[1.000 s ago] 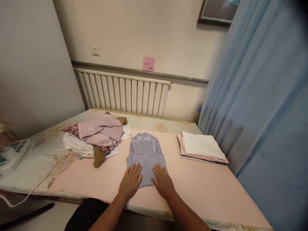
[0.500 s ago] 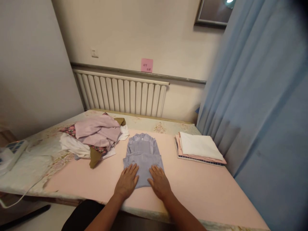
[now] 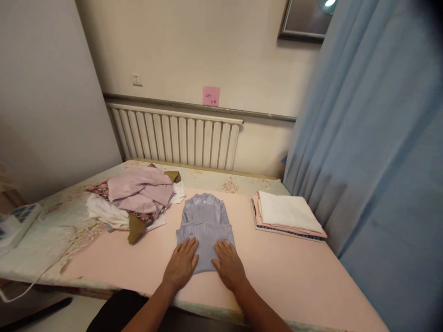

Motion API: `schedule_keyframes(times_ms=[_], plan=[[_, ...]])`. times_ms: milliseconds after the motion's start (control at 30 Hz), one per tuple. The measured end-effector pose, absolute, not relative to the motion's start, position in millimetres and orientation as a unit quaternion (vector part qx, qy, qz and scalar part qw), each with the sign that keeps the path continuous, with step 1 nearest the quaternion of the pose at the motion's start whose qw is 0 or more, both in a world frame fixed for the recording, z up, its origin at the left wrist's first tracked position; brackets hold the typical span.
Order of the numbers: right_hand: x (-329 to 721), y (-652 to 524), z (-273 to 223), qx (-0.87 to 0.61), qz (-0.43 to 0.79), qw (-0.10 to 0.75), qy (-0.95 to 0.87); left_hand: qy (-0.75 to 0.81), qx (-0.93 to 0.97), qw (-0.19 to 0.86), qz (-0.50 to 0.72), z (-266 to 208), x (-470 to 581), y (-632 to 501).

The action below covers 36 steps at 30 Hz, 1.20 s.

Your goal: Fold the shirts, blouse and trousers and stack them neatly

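A blue-grey striped shirt (image 3: 205,226) lies partly folded on a pink cloth (image 3: 284,272), its collar pointing away from me and its lower part turned up over the body. My left hand (image 3: 182,263) rests flat on the shirt's near left corner, fingers stretched out. On the near right corner lies my right hand (image 3: 229,263), also flat with fingers apart. Neither hand grips the fabric. The palms hide the shirt's near side edges.
To the left is a loose heap of clothes (image 3: 141,189) in mauve, white, olive and floral print. A folded stack (image 3: 290,212), white on top, sits at the right beside a blue curtain (image 3: 374,129). A white device (image 3: 19,226) with a cord stands far left. Behind is a radiator (image 3: 176,138).
The view has shifted very slightly. Both hands stay flat on the shirt in nearly the same place, and the folds look the same.
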State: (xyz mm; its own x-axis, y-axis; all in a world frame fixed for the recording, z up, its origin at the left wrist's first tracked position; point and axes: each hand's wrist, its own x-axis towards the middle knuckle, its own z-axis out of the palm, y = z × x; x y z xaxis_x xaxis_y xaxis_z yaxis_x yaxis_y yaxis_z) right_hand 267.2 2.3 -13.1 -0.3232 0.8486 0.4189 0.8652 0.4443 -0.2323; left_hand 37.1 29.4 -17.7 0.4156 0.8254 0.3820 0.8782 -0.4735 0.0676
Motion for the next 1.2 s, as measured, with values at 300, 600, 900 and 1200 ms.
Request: schedule_keyframes(times_ms=[300,600,900,1200], plan=[[266.7,1.7,-8.8,-0.525,-0.03,0.23,-0.818,-0.505,-0.839,0.069,-0.193,-21.0,36.4,31.6],[266.4,1.7,-8.3,-0.527,-0.02,0.229,-0.818,-0.509,-0.837,0.066,-0.189,-23.6,35.9,32.4],[266.4,1.4,-9.5,-0.527,-0.021,0.236,-0.816,-0.51,-0.836,0.071,-0.19,-20.7,36.3,30.8],[266.4,3.0,-11.5,-0.522,-0.029,0.233,-0.82,-0.502,-0.837,0.076,-0.203,-23.0,35.8,31.5]])
